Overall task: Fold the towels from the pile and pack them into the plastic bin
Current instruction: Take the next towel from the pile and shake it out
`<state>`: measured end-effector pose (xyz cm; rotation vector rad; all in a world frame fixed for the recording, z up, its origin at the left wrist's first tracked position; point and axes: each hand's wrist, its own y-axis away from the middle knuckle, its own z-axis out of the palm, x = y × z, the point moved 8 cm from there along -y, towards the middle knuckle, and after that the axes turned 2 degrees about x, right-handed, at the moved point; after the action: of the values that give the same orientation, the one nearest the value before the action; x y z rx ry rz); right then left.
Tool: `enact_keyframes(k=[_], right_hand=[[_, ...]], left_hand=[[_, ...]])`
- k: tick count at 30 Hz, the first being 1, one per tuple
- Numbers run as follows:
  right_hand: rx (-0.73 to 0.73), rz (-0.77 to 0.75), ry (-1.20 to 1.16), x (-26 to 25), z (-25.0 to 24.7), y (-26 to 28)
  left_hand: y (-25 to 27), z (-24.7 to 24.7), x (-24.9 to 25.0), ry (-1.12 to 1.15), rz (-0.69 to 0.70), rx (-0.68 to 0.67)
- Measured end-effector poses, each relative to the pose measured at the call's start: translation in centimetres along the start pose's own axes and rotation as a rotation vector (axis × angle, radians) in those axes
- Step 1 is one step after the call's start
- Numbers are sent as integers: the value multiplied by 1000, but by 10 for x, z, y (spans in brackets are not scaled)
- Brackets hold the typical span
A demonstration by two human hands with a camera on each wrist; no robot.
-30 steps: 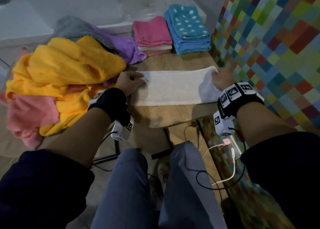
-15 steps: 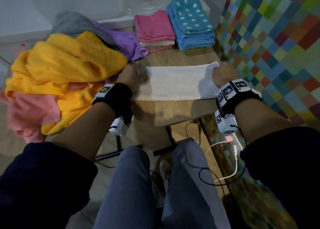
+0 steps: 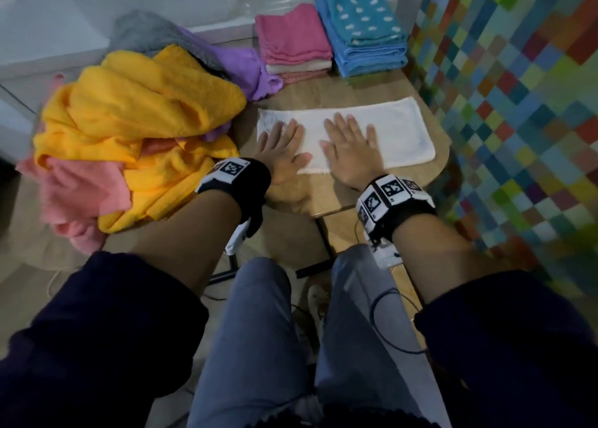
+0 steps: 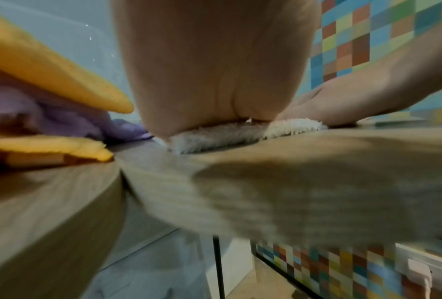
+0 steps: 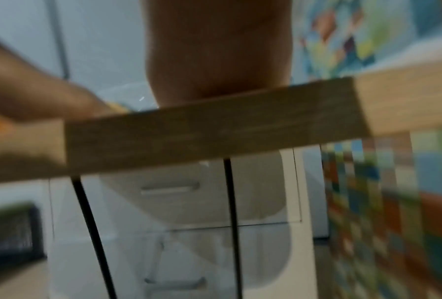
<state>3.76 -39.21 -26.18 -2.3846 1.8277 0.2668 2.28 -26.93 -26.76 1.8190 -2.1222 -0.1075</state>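
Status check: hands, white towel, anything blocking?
Left hand and right hand flat, pressing white towel on table. Unfolded pile crowds left edge.

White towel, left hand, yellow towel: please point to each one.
White towel [image 3: 398, 126]: head view, bare right half.
Left hand [image 3: 281, 149]: head view, back of hand.
Yellow towel [image 3: 145, 104]: head view, top fold.

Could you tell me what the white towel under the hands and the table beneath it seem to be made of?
White towel: probably cotton terry, soft and matte; the left wrist view shows a fuzzy looped pile along its edge. Table: wood or wood-look laminate, smooth and matte, with pale grain lines on top and edge; which one cannot be told.
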Motion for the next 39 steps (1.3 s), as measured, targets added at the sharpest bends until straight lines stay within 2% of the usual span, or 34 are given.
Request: enact_keyframes(k=[6, 11, 16, 19, 21, 23, 27, 28, 31, 33, 36, 39], right_hand=[[55, 129, -72, 46, -9, 17], [208, 244, -55, 91, -21, 29], [283, 276, -80, 95, -33, 41], [381, 541, -133, 109, -47, 54], [367, 710, -190, 116, -51, 60], [316, 771, -295, 122, -47, 59], [275, 800, -455, 128, -39, 52], [289, 792, -489, 131, -38, 49], [259, 784, -794, 136, -31, 41], [204, 806, -997, 136, -25, 40], [189, 842, -1046, 135, -25, 43], [315, 749, -882, 130, -39, 42]], left_hand=[[15, 0, -3, 9, 68, 90], [19, 2, -6, -11, 73, 129], [23, 4, -12, -40, 35, 166], [24, 4, -12, -41, 22, 156], [25, 4, -13, -33, 21, 160], [26, 4, -14, -16, 24, 168], [26, 4, -18, 92, 13, 180], [26, 2, -20, 171, 17, 227], [36, -19, -31, 482, 46, 543], [41, -25, -44, 578, -44, 613], [38, -27, -52, 466, -112, 622], [32, -26, -51, 386, -73, 604]])
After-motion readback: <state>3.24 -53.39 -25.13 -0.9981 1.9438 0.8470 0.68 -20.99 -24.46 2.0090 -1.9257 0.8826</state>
